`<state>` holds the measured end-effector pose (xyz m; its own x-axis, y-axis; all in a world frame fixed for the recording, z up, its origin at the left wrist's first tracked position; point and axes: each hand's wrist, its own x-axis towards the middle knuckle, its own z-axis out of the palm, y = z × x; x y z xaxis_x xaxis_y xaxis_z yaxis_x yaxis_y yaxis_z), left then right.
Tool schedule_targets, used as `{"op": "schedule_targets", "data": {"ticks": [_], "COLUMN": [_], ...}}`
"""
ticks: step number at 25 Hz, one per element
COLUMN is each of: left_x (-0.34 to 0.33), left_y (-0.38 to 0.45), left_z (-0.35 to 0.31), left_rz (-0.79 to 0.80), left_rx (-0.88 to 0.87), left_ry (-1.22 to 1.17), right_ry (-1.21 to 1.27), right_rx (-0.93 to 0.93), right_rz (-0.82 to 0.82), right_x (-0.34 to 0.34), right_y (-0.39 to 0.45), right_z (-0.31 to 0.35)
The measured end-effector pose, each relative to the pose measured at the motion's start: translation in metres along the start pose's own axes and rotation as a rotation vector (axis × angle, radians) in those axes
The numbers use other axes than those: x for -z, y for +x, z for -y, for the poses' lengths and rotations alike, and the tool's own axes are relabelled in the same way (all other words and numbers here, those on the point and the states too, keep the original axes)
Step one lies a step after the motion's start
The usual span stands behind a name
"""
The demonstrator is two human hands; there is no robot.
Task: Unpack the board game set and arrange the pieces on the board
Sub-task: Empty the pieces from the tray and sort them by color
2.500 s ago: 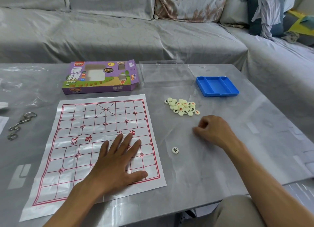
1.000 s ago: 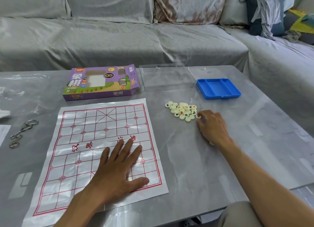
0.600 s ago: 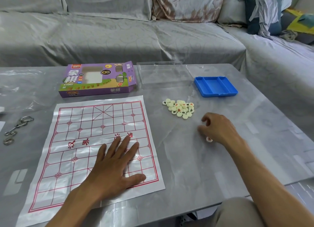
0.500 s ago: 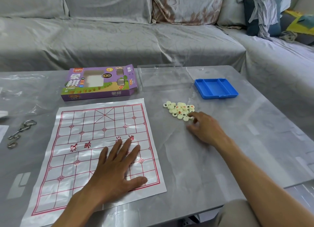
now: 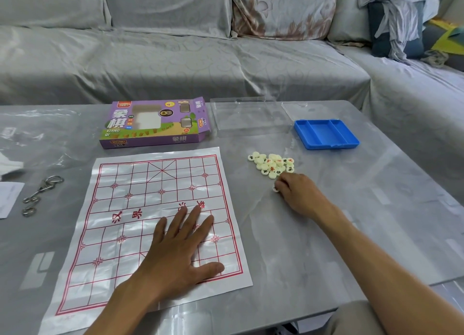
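Note:
A white paper board with a red grid lies flat on the grey table. My left hand presses on its near right part with the fingers spread flat. A pile of several small cream round pieces with red and black characters lies to the right of the board. My right hand sits just below the pile, fingers curled, pinching one cream piece at the fingertips. No pieces stand on the board.
The purple game box lies behind the board. A clear plastic lid and a blue tray lie at the back right. Metal ring puzzles and white papers lie at the left. A grey sofa stands behind.
My right hand went to the pile, drew back toward me, returned to the pile's near edge and now pinches a piece. The lone piece seen earlier near the board is gone. My left hand stayed.

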<state>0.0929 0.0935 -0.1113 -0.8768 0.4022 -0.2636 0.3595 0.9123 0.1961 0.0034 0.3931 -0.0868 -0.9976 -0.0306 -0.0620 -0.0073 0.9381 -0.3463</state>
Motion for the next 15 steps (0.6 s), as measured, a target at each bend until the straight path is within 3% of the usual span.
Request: {"op": "schedule_targets", "data": {"ticks": [2,4,6,7,9,11,13,15], "left_x": [0.001,0.000,-0.001,-0.002,-0.002,-0.002,-0.002,-0.002], "left_y": [0.001,0.001,0.001,0.001,0.002,0.001,0.001,0.001], "left_z": [0.000,0.000,0.000,0.000,0.001,0.001,0.001,0.000], "left_rz": [0.001,0.004,0.001,-0.001,-0.010,-0.009,-0.010,-0.017], "left_rx": [0.000,-0.004,-0.003,-0.004,-0.004,-0.002,-0.005,-0.002], "left_ry": [0.003,0.012,0.014,0.014,0.000,-0.006,-0.002,-0.014], "right_ry": [0.202,0.230,0.231,0.238,0.246,0.104,-0.034,0.011], "right_rx": [0.067,0.110,0.117,0.108,0.040,-0.050,-0.077,-0.058], "right_rz": [0.198,0.389,0.420,0.361,0.051,-0.222,-0.216,-0.187], "right_x": [0.005,0.008,0.006,0.004,-0.001,-0.004,-0.007,-0.008], "right_y": [-0.010,-0.019,-0.020,-0.019,-0.011,-0.002,0.003,0.007], "right_z": [0.009,0.020,0.020,0.018,0.009,-0.006,-0.021,-0.028]}}
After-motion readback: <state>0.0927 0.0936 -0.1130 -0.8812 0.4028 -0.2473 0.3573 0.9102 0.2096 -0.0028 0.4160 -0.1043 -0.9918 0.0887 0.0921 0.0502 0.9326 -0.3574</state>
